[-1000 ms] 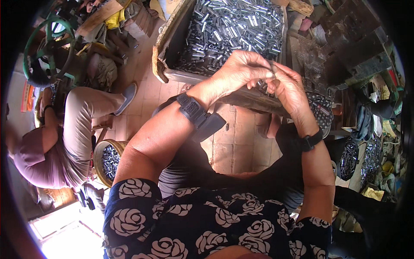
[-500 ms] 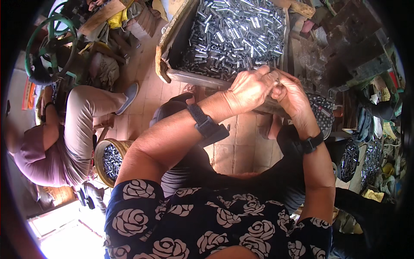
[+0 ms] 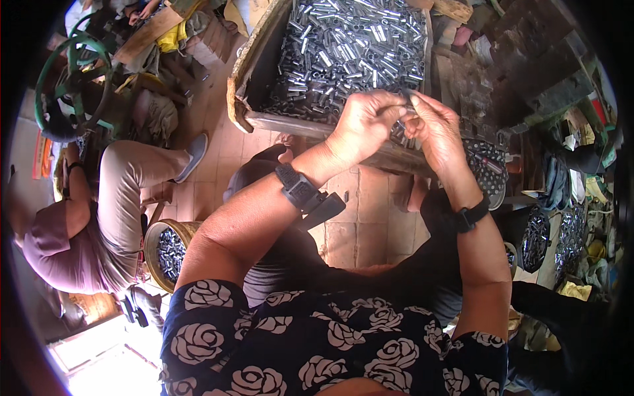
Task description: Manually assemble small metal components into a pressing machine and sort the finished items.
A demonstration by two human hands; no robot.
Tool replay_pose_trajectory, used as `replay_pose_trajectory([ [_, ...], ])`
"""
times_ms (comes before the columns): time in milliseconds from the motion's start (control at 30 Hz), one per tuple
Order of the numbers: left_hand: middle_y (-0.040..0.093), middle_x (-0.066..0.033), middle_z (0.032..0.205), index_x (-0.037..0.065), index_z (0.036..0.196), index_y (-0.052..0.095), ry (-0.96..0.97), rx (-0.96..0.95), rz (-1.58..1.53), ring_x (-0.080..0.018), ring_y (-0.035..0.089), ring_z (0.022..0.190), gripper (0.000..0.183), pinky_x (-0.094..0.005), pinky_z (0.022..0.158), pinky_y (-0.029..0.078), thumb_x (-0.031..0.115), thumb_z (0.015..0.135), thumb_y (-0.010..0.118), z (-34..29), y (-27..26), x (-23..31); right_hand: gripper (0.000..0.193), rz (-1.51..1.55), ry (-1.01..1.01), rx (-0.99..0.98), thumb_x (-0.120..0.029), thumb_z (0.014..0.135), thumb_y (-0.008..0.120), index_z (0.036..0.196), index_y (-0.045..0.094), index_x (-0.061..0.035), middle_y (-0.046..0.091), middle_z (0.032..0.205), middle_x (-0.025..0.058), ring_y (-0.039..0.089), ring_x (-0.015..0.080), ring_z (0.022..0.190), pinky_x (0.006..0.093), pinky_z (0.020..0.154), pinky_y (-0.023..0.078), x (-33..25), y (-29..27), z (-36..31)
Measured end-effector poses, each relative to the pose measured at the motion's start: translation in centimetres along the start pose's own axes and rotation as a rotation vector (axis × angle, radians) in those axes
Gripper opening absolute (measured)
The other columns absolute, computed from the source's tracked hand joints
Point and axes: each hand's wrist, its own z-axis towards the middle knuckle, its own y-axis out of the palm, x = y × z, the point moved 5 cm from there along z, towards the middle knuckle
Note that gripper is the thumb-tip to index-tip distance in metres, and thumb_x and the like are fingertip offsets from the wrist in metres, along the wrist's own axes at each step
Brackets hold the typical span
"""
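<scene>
Both my hands are brought together over the near right edge of a wooden tray [image 3: 290, 124] heaped with short shiny metal tubes [image 3: 350, 56]. My left hand [image 3: 370, 122] is closed, its thumb and fingers pressed together; what they pinch, if anything, is hidden. Touching or almost touching it, my right hand [image 3: 436, 132] is closed too, with a small dark metal piece [image 3: 406, 96] at its fingertips. The piece's exact shape is too small to tell.
At the left, a person in a purple top [image 3: 56, 247] sits near a green handwheel [image 3: 72, 86]. A round bucket [image 3: 153, 247] of metal pieces stands on the tiled floor [image 3: 370, 218]. Another dark container of metal pieces [image 3: 533, 241] is at the right.
My hands have shifted slightly left and up in the picture and drawn a little apart at the fingertips, showing a small dark piece. The whole view has moved slightly.
</scene>
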Motion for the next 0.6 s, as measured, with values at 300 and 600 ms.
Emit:
replay_pose_trajectory([
  [300,0.062,-0.0063,0.078,-0.005,0.092,0.06,0.018,-0.128,-0.083,-0.0093,0.058,0.075,0.012,-0.0237,0.069,0.049,0.003,0.085,0.054,0.3,1.0,-1.0,0.024,0.128,0.121,-0.069,-0.016,0.085,0.058,0.101,0.058,0.0029,0.061,0.07,0.008,0.054,0.0121,0.054,0.0231,0.048,0.043,0.1,0.1,-0.3],
  [600,0.053,0.0012,0.063,0.002,0.079,0.059,-0.177,0.139,0.032,-0.0058,0.044,0.049,0.019,-0.0217,0.044,0.037,0.019,0.086,0.057,2.3,-3.7,-1.5,0.029,-0.082,0.153,0.008,-0.021,0.083,0.062,0.1,0.058,0.0021,0.062,0.072,0.0051,0.054,0.0087,0.055,0.0195,0.048,0.042,-0.3,-0.7,1.6],
])
